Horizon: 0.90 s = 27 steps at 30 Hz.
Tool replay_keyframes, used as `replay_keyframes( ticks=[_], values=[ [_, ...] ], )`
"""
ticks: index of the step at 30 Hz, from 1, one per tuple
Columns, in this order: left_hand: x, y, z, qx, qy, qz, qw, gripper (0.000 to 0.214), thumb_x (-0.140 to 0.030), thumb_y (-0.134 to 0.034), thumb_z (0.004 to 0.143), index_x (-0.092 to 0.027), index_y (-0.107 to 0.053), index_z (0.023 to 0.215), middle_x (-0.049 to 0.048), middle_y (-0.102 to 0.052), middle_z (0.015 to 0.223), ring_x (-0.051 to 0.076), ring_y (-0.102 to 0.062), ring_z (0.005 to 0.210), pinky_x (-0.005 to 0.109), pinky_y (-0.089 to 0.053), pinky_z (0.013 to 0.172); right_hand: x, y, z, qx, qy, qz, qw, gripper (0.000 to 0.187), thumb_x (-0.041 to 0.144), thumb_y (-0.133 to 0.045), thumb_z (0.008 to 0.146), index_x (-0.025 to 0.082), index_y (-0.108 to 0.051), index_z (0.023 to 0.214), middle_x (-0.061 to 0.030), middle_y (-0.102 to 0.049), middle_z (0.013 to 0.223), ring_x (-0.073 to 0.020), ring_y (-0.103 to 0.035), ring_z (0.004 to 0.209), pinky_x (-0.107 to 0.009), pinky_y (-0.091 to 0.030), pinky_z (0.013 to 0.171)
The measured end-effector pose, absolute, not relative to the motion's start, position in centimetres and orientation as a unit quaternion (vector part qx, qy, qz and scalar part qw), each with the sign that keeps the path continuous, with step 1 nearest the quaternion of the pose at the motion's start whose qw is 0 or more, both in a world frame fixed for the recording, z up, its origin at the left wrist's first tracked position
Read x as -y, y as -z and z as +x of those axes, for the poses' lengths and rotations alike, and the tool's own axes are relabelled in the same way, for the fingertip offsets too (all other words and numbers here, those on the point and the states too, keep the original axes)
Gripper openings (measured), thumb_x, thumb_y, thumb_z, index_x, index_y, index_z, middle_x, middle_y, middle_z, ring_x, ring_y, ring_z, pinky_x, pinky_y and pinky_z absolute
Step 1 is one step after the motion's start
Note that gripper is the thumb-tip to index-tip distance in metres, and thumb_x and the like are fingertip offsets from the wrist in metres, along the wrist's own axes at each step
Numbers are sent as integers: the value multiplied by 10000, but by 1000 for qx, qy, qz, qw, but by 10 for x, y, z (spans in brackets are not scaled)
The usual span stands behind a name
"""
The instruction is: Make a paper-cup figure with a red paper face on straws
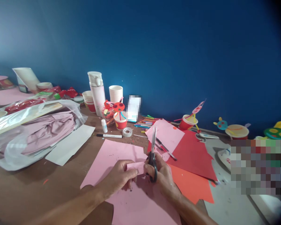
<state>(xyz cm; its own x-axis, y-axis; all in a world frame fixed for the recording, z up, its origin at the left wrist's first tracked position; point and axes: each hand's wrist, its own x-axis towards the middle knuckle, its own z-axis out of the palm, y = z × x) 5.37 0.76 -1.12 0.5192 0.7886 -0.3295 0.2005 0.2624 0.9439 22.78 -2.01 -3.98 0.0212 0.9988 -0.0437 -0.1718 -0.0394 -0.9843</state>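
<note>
My right hand (pixel 162 175) is closed round the black handles of a pair of scissors (pixel 153 153), whose blades point up and away from me. My left hand (pixel 120 176) pinches a small pink piece of paper (pixel 137 166) just left of the scissors. Both hands hover over a large pink sheet (pixel 117 156) lying on the brown table (pixel 32 187).
Red and orange sheets (pixel 192 156) lie to the right with pens on them. Behind stand a tape roll (pixel 127 132), a marker (pixel 110 136), a glue bottle (pixel 104 125), paper cups (pixel 115 93), a white flask (pixel 97 92) and coloured pencils (pixel 145 122). A plastic bag of fabric (pixel 37 131) fills the left.
</note>
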Motion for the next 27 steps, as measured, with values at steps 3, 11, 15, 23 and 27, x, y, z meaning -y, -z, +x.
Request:
replay_keyframes(
  ticks=[3,11,15,23,27],
  values=[
    [-8,10,54,-436,-221,564,666,209,-323,-518,769,-128,-549,700,-20,-528,487,87,-477,376,196,-308,375,20,39,227,432,-548,-472,539,392,302,-667,732,217,-511,1082,25,-538,741,-106,-486,588,-214,-398,494],
    [-6,5,56,-433,-232,554,672,209,-319,-535,751,-129,-526,664,-18,-523,493,82,-464,376,197,-338,378,22,38,227,427,-554,-478,532,390,297,-665,739,222,-505,1087,20,-540,759,-109,-496,598,-211,-419,488],
    [-6,3,56,-432,-229,558,670,206,-324,-541,752,-126,-540,693,-21,-525,525,78,-468,389,198,-356,392,21,40,229,434,-555,-473,529,388,277,-660,742,222,-499,1090,19,-540,765,-106,-494,596,-214,-419,488],
    [-6,4,55,-457,-195,568,656,164,-284,-498,750,-139,-562,708,-37,-511,493,72,-443,372,168,-286,330,19,40,227,427,-562,-462,538,375,275,-675,724,217,-497,1049,36,-532,738,-84,-478,531,-202,-400,448],
    [-6,5,55,-454,-192,569,658,174,-279,-483,747,-136,-577,712,-27,-516,491,77,-438,369,173,-274,326,19,38,226,418,-567,-454,546,380,265,-682,712,218,-497,1041,37,-538,736,-86,-492,536,-200,-412,447]
  ],
)
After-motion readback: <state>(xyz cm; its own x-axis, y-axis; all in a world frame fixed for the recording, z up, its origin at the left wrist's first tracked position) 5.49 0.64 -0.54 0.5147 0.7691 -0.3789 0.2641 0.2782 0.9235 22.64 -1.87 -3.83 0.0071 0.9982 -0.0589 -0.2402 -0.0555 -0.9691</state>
